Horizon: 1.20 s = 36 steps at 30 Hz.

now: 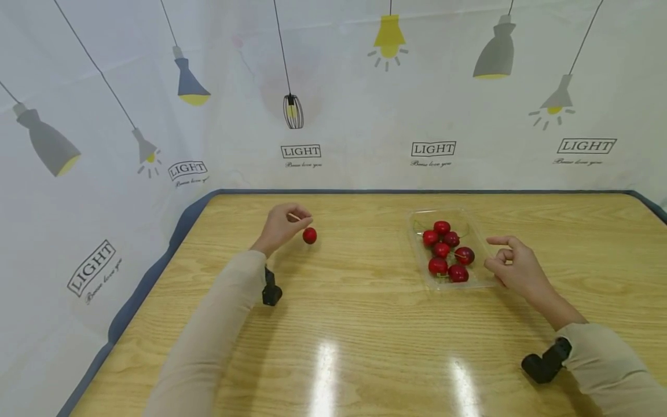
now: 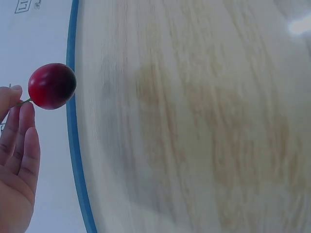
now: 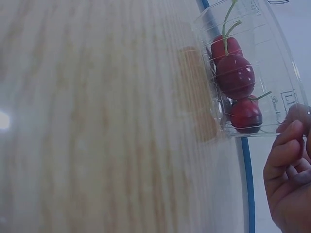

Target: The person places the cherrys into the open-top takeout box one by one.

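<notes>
A single red cherry (image 1: 310, 235) hangs just off my left hand (image 1: 283, 226), whose thumb and fingers pinch its thin green stem. Close up in the left wrist view, the cherry (image 2: 52, 86) looks glossy and dark red, with the table below it. To the right, a clear plastic box (image 1: 420, 272) stands on the table with several red cherries (image 1: 442, 249) inside, some with stems. At the box's right side, my right hand (image 1: 518, 269) holds the rim between thumb and fingers. The right wrist view shows those fingers (image 3: 286, 150) at the box's corner.
The wooden table (image 1: 365, 324) has a dark blue border (image 1: 365, 191) along its back and left edges. Behind it hangs a pale cloth (image 1: 344, 75) printed with lamps. Each wrist carries a small black camera (image 1: 271, 289).
</notes>
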Each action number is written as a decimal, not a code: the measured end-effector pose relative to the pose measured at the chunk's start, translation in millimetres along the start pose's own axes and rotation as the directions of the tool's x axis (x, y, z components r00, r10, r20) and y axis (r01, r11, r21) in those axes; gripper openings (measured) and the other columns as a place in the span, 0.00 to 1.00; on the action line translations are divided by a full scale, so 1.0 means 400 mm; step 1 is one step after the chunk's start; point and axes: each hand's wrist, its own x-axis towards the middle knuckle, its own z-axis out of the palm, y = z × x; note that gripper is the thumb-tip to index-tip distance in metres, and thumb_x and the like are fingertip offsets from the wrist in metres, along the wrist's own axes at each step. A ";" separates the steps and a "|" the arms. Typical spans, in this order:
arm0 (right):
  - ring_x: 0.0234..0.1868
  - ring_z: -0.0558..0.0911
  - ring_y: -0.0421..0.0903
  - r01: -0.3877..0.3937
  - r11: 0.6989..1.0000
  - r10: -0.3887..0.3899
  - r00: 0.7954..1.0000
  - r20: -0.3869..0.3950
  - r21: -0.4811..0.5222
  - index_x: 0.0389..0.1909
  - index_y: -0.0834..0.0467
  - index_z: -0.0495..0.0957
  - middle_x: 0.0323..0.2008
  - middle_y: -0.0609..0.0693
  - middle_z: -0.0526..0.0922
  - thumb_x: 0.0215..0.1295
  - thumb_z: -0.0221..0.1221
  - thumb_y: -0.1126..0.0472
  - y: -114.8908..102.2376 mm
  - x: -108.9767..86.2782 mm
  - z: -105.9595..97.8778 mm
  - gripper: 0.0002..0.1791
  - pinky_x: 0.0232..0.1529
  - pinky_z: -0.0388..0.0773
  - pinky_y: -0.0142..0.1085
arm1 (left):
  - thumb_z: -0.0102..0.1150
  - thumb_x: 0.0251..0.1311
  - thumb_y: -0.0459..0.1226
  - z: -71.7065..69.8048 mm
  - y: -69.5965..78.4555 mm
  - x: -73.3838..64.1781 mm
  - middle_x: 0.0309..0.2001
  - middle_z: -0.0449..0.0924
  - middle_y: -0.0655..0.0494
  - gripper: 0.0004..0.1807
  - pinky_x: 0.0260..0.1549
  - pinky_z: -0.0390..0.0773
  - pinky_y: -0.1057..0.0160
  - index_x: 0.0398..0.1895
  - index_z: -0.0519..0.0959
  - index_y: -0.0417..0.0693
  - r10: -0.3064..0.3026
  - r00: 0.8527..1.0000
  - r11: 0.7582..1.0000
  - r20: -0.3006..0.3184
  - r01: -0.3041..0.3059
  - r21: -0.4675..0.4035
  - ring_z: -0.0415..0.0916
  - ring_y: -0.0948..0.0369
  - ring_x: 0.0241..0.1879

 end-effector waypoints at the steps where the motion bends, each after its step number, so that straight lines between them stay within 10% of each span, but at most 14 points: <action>1: 0.09 0.65 0.40 0.000 1.000 0.000 1.000 0.002 0.003 0.56 0.72 0.57 0.14 0.45 0.66 0.59 0.49 0.69 -0.001 0.000 0.000 0.24 0.13 0.65 0.33 | 0.59 0.54 0.37 0.002 0.003 0.003 0.35 0.77 0.50 0.06 0.35 0.74 0.60 0.33 0.79 0.43 0.002 1.000 1.000 0.003 -0.002 0.004 0.73 0.57 0.34; 36: 0.08 0.63 0.38 -0.022 1.000 0.023 1.000 0.022 -0.010 0.57 0.72 0.56 0.13 0.45 0.65 0.60 0.48 0.68 -0.007 -0.001 -0.004 0.24 0.09 0.63 0.32 | 0.58 0.55 0.39 0.118 0.198 0.096 0.33 0.78 0.56 0.07 0.30 0.74 0.66 0.34 0.81 0.47 0.121 0.980 0.987 0.155 -0.136 0.087 0.73 0.61 0.32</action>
